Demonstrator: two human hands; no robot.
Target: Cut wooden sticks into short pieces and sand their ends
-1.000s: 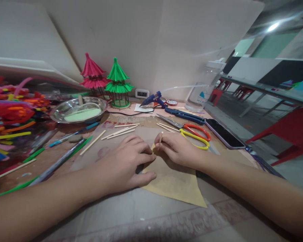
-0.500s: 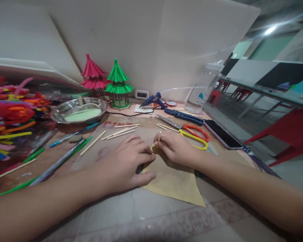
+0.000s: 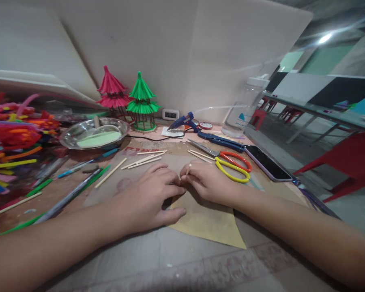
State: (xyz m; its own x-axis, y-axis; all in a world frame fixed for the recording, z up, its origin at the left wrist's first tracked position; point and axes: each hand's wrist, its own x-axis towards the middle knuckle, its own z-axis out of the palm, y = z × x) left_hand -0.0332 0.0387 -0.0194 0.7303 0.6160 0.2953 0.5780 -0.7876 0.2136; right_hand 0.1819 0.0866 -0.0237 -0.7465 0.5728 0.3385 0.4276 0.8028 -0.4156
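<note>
Head view of a craft table. The left hand [image 3: 147, 198] lies palm down, fingers spread and flat, pressing on the left part of a tan sheet of paper [image 3: 208, 223] that rests at the near centre of the table [image 3: 176, 259]. The right hand [image 3: 211, 182] is closed, its thumb and fingers pinching a short wooden stick [image 3: 187, 169] that stands tilted, its lower end at the far tip of the paper, just beside the left fingertips.

Far of the hands lie several loose wooden sticks [image 3: 144, 159]. To the right of them are scissors [image 3: 228, 160] with orange and yellow handles, and farther right a dark phone [image 3: 267, 162] lying face up. Behind the scissors lies a blue tool [image 3: 220, 140], and beyond it a blue glue gun [image 3: 184, 121] resting on a white card. A clear plastic bottle [image 3: 246, 105] stands at the far right; its label carries blue print too blurred to read.

At the far centre stand a pink paper pagoda [image 3: 112, 93] and a green paper pagoda [image 3: 142, 101], side by side and touching. To their left is a metal dish [image 3: 94, 132] holding a pale green piece. Pens [image 3: 85, 164] lie near it. A heap of coloured pipe cleaners [image 3: 12, 138] fills the left edge. A small white device [image 3: 170, 114] sits against the wall; its display cannot be read.
</note>
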